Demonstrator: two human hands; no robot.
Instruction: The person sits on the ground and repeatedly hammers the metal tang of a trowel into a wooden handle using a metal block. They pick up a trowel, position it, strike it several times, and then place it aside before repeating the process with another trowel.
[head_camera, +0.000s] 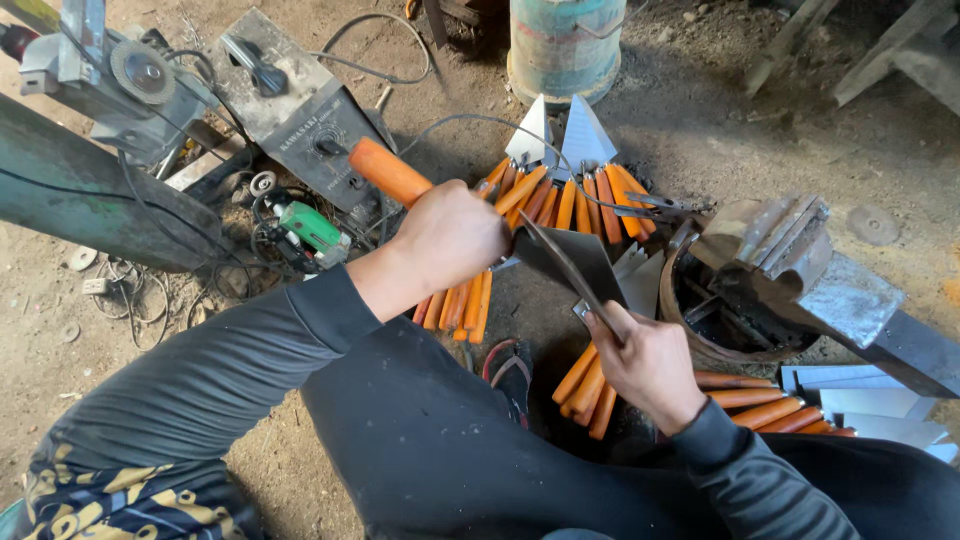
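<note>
Head view: two hands, left (450, 240) gripping one orange-handled trowel (480, 215), right (645, 360) pinching its blade (570, 262).

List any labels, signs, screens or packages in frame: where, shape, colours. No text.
Printed panel on the grey machine box, upper left on the ground: slanted rectangular metal face, dark lettering, black knob, worn and dusty.
Cylindrical drum, top centre: faded teal, pale and reddish bands; any print too blurred to tell.
No screens or signs visible.
Left hand grips an orange-handled tool; right hand touches its blade.
</note>
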